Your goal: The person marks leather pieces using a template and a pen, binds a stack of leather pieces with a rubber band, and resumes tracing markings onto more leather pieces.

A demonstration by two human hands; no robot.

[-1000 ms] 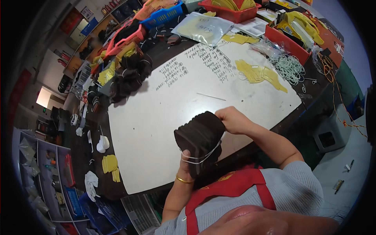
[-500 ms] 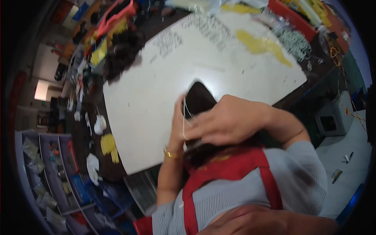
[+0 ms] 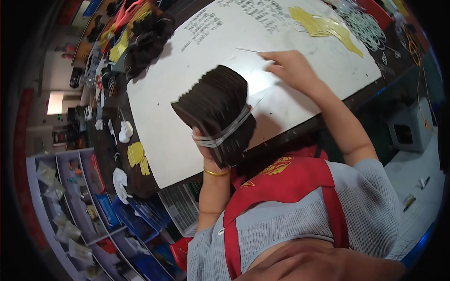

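Observation:
My left hand (image 3: pixel 204 146) is closed round the near-left side of a thick stack of dark brown, flat pieces (image 3: pixel 213 93). Their layered edges fan out at the top, and most of my left fingers are hidden behind them. Pale rubber bands (image 3: pixel 229 129) run round the lower part of the stack. Farther right, my right hand (image 3: pixel 293 70) is over the white board, apart from the stack. Its fingertips are at the end of a thin, straight rod (image 3: pixel 246 49), which they seem to pinch; its kind is too small to make out.
A white board (image 3: pixel 159 136) with handwriting covers the table. Yellow pieces (image 3: pixel 323 28) and a heap of pale green rubber bands (image 3: pixel 365 30) sit at the far right. Dark bundles (image 3: pixel 152 40) lie far left. White gloves (image 3: pixel 121 182) hang near shelves (image 3: pixel 70 187). A grey stool (image 3: pixel 405 131) stands right.
My right hand has left the stack and moved away to the far right, onto the thin rod. The stack has turned to show its layered edges, with bands round it.

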